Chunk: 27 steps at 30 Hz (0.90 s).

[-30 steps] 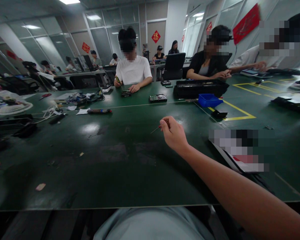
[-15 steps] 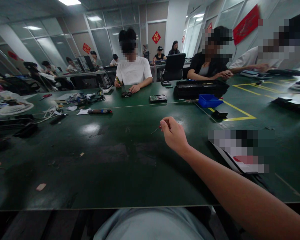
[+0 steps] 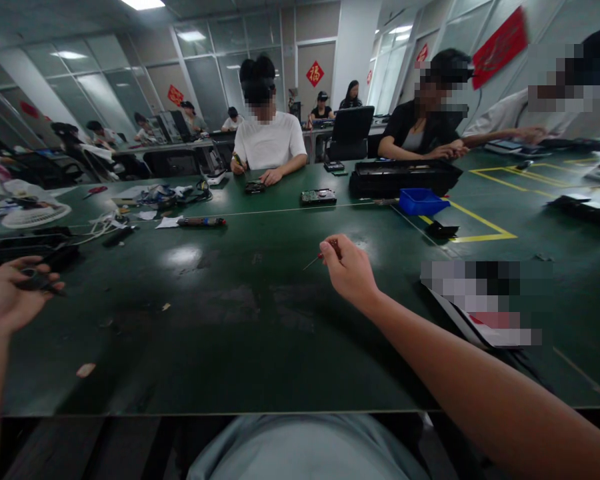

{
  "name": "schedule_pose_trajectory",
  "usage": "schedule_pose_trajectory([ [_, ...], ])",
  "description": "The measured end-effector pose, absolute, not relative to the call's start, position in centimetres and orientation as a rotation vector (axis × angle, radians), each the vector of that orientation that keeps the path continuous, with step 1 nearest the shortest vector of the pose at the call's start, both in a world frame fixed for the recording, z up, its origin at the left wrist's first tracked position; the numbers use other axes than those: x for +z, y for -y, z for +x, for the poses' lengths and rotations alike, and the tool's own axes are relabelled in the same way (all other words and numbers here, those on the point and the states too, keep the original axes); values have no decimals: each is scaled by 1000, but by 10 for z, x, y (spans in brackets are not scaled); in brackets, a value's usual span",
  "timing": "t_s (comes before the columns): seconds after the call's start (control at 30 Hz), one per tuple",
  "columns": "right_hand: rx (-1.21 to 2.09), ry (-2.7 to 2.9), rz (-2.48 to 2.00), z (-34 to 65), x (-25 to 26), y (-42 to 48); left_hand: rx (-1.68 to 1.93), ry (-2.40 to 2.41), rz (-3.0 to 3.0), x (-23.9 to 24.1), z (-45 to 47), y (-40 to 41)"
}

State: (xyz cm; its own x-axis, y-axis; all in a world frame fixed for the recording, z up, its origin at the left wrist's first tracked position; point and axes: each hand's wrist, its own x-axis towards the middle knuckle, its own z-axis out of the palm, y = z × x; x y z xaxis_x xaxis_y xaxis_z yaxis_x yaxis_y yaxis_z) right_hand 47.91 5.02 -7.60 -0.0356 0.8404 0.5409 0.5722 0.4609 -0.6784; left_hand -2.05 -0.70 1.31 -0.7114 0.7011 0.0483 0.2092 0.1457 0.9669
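Observation:
My right hand (image 3: 350,267) is closed round a small screwdriver (image 3: 314,261). Its thin metal shaft points down and left over the green table (image 3: 240,360), with red showing by the fingers. At the left edge my left hand (image 3: 10,297) is raised, palm partly turned up. Its curled fingers hold a dark object (image 3: 37,280) with a narrow pointed end, whose kind I cannot make out. Beyond the right hand lies a hard drive (image 3: 319,197), green circuit board visible on it.
A blue bin (image 3: 424,201) and a long black tray (image 3: 405,179) stand at the back right. Papers (image 3: 473,320) lie near my right forearm. Farther left are a pen-like tool (image 3: 203,222), cables (image 3: 97,227) and a white fan (image 3: 36,213). Co-workers sit across the table.
My left hand has come into view from the left edge, moving up and inward with the dark object. My right hand stays almost in place with the screwdriver.

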Motion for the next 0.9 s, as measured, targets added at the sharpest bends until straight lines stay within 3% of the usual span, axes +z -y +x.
schedule_pose_trajectory([
  [0.1, 343, 1721, -1213, 479, -76, -50, 1601, -1848, 764, 1, 3, -9],
  [0.4, 395, 1740, -1250, 478, -74, -47, 1126, -1439, 1207, -20, 140, -29],
  [0.63, 374, 1714, -1215, 478, -77, -50, 953, -1176, 1543, -25, 222, -37],
  [0.9, 357, 1726, -1207, 477, -79, -49, 728, -1099, 1881, -40, 294, -34],
])
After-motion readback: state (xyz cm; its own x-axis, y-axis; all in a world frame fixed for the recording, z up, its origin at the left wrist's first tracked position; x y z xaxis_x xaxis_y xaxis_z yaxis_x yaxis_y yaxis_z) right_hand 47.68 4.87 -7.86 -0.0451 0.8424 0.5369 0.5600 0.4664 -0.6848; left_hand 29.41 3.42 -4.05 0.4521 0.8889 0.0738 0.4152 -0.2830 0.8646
